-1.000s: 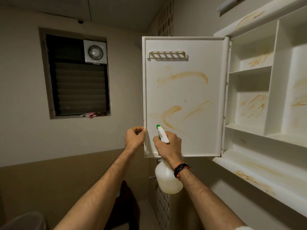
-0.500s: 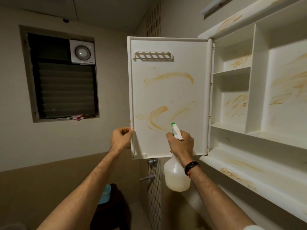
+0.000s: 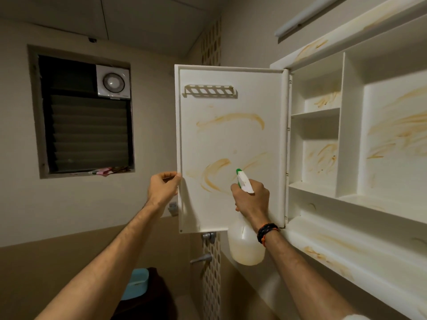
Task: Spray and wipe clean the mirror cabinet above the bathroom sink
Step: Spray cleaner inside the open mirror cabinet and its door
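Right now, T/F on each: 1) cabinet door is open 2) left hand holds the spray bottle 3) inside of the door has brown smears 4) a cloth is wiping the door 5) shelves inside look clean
1) True: the cabinet door is swung open.
2) False: the right hand grips the spray bottle; the left hand holds the door's edge.
3) True: brown smears streak its inner face.
4) False: no cloth is in view.
5) False: the shelves carry the same brown streaks.

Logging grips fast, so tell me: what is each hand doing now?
Left hand: grips the cabinet door at its free edge.
Right hand: grips the spray bottle.
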`<act>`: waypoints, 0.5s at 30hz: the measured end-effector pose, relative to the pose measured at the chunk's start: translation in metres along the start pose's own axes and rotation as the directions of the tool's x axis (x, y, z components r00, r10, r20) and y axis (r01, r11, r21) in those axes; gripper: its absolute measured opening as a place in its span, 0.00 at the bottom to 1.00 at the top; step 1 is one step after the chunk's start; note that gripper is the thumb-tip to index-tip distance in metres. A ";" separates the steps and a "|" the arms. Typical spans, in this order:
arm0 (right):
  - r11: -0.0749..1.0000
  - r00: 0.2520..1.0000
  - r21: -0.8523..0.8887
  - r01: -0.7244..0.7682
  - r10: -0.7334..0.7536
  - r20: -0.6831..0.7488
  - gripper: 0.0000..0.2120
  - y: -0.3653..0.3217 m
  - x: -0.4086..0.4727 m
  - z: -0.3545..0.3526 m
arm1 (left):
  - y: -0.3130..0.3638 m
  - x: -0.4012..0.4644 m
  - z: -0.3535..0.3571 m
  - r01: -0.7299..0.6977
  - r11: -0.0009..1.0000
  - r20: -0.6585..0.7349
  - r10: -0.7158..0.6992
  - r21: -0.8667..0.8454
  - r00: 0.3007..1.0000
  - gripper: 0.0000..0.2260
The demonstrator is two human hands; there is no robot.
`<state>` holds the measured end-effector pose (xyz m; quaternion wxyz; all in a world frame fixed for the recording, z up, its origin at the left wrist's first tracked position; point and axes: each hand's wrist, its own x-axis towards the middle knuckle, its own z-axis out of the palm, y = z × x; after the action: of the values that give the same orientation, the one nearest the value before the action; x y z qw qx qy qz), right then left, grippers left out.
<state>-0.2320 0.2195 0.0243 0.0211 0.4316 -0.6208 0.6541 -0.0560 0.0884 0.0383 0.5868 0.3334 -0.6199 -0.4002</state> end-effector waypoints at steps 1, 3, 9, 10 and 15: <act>1.000 1.000 0.011 0.020 -0.020 0.014 0.12 -0.008 0.002 0.006 | 0.011 0.006 0.000 -0.021 1.000 -0.006 0.021 -0.001 1.000 0.03; 0.998 0.998 0.022 0.061 -0.061 0.033 0.12 -0.023 0.005 0.017 | 0.031 0.017 0.000 -0.054 0.999 -0.019 0.054 0.001 0.998 0.04; 0.989 0.987 0.041 0.145 -0.147 0.068 0.13 -0.069 0.015 0.050 | 0.069 0.044 0.006 -0.106 0.993 -0.066 0.108 0.044 0.992 0.08; 0.989 0.987 0.039 0.145 -0.147 0.069 0.13 -0.075 0.017 0.054 | 0.071 0.047 0.007 -0.104 0.993 -0.066 0.108 0.051 0.992 0.08; 0.990 0.989 0.019 0.140 -0.141 0.043 0.14 -0.087 0.027 0.065 | 0.071 0.052 0.007 -0.112 0.991 -0.073 0.117 0.073 0.990 0.08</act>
<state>-0.1647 0.1715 0.1004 0.0499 0.4889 -0.5840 0.6462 -0.0639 0.0763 0.1254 0.6205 0.3323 -0.6283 -0.3314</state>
